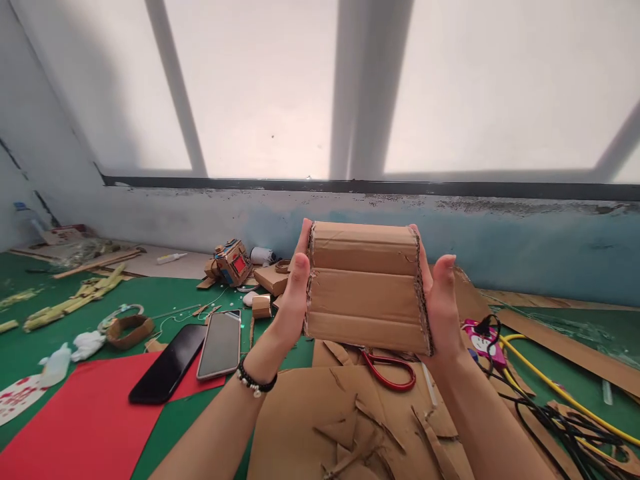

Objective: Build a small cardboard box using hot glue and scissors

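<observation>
A brown cardboard box (pixel 367 290) with creased panels and rough cut side edges is held up above the table. My left hand (pixel 293 293) presses its left side with the palm, thumb upright. On the opposite side my right hand (pixel 443 310) presses in the same way, its fingers partly hidden behind the cardboard. Below the box lie red-handled scissors (pixel 393 373), their blades hidden. Under them is a cardboard sheet (pixel 285 413) with several torn cardboard strips (pixel 360 433) on it.
Two phones, one black (pixel 170 363) and one grey-screened (pixel 220 343), lie by red paper (pixel 90 413) at left. A small cardboard model (pixel 230 263) stands near the wall. Black cables (pixel 550 420) and a yellow cord (pixel 545 380) tangle at right. A cardboard ring (pixel 130 331) sits left.
</observation>
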The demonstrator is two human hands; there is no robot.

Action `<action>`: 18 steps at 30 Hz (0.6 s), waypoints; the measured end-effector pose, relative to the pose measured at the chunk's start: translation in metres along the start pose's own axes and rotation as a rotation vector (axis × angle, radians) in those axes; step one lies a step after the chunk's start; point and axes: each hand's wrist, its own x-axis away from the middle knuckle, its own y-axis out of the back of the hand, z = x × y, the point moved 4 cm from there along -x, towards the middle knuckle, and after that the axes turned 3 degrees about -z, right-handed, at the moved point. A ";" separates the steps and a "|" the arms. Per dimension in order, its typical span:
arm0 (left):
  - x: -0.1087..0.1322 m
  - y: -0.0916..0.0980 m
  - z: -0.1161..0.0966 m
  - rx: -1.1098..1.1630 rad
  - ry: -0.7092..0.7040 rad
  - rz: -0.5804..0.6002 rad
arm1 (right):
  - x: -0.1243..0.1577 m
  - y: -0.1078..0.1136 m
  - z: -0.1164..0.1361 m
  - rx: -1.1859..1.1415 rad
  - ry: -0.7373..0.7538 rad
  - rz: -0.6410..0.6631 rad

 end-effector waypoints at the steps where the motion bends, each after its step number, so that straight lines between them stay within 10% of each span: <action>1: 0.002 -0.001 -0.001 -0.018 -0.033 0.030 | 0.000 0.000 0.001 0.010 0.009 -0.003; 10: -0.002 0.004 0.009 -0.112 -0.136 0.008 | 0.003 0.001 -0.008 -0.082 -0.050 0.053; 18: -0.021 0.047 0.066 0.013 0.537 -0.122 | -0.003 0.004 -0.001 0.201 0.090 -0.049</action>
